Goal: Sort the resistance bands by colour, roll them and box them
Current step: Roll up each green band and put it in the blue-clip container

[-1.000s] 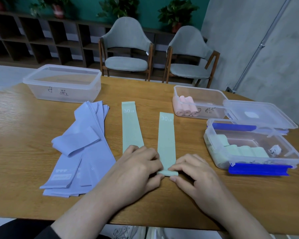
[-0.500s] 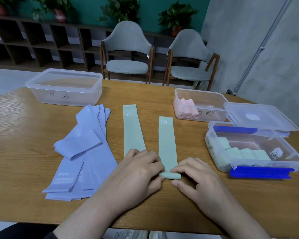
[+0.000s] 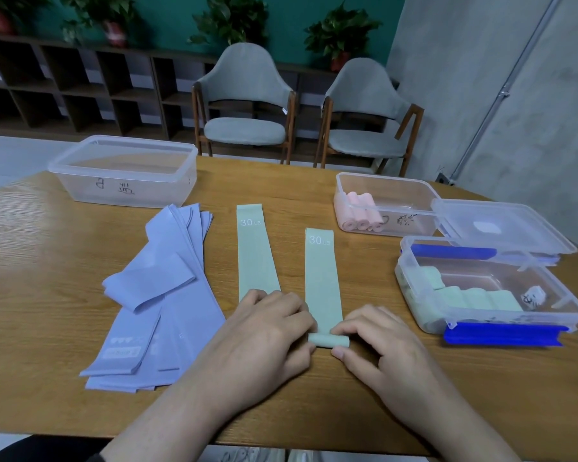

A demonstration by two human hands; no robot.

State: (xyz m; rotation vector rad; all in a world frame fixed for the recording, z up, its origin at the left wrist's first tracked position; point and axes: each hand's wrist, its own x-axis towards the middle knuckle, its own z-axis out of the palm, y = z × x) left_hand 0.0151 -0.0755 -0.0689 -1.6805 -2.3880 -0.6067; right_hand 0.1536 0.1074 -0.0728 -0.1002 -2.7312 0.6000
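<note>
Both my hands pinch roll (image 3: 328,340) at near end of green band (image 3: 322,278): left hand (image 3: 267,331), right hand (image 3: 377,341) at opposite ends, so roll winds straight; rest lies flat.

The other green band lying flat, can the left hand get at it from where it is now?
Probably yes. The left hand pinches the roll of the band being rolled, and its knuckles already lie over the near end of the flat green band. Nothing sits between them, but it would have to release the roll first.

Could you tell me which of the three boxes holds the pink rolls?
The far right box, behind the blue-clipped box with green rolls; the left box looks empty.
</note>
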